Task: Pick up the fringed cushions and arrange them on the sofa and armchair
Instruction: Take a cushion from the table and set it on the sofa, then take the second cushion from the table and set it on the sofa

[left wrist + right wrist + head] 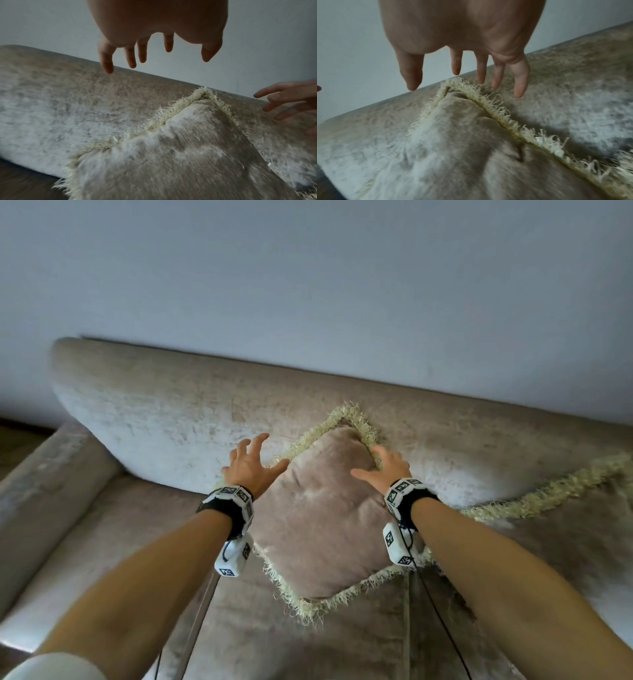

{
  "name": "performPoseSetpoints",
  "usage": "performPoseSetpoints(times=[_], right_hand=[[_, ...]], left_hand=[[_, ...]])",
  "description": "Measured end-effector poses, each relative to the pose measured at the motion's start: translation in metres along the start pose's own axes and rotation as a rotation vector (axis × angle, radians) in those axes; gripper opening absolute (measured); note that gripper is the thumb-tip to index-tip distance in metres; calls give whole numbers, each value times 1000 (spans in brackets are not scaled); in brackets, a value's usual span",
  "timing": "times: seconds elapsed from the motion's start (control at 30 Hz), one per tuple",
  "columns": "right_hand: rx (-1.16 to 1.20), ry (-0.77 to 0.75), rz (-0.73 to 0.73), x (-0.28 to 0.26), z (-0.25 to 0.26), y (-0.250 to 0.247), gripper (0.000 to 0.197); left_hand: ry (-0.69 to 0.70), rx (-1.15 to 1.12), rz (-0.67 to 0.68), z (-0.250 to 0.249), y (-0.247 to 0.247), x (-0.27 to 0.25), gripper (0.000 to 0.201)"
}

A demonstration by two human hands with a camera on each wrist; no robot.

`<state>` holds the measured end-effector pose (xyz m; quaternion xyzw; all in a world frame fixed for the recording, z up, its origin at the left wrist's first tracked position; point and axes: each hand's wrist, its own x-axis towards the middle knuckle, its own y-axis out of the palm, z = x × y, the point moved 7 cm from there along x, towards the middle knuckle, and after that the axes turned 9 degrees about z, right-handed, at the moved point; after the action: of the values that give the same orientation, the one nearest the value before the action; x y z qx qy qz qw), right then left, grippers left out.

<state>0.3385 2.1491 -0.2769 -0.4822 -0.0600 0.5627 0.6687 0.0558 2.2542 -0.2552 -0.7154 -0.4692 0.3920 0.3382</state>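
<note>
We stand a cushion on its corner against the sofa back, both hands spread and holding nothing: left hand just beside it, right hand at its upper edge. To seat it well, we should press evenly from both sides. A second cushion lies to the right; a plain wall rises behind.

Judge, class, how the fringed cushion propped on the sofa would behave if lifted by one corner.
The cushion looks plump yet creased, so it would probably sag rather than stay stiff. It likely feels light for its bulk. Its velvety cover and fringe should give fingers decent grip.
</note>
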Motion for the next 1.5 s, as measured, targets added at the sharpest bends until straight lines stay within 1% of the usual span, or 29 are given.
performPoseSetpoints(times=[0.17,0.23,0.33,0.4,0.53,0.67,0.8,0.9,1.07,1.23,1.33,1.5], right_hand=[[-99,-99,23,-18,63,34,87],[-118,-133,45,-26,91,53,83],[-94,-225,102,-39,135,88,77],[-123,-283,126,-52,165,116,75],[-186,-372,170,-88,228,181,74],[-223,-440,207,-133,285,254,71],[-276,-544,247,-184,350,329,70],[-323,-624,307,-223,395,381,70],[-429,-810,380,-288,471,464,72],[-532,-987,535,-351,525,554,73],[-589,-1059,645,-389,543,609,74],[-703,-1201,757,-442,569,689,72]], left_hand=[[-67,-62,-68,60,-36,-38,74],[-110,-93,-99,89,-51,-55,74],[-183,-138,-155,138,-75,-86,74],[-231,-165,-196,173,-89,-111,73],[-309,-208,-287,249,-118,-169,72],[-377,-255,-361,335,-137,-233,72],[-466,-280,-420,419,-158,-301,70],[-568,-325,-480,473,-171,-352,70],[-756,-379,-610,553,-182,-445,70],[-968,-419,-695,611,-172,-538,70],[-1096,-415,-741,631,-162,-587,67],[-1272,-456,-847,655,-144,-652,75]])
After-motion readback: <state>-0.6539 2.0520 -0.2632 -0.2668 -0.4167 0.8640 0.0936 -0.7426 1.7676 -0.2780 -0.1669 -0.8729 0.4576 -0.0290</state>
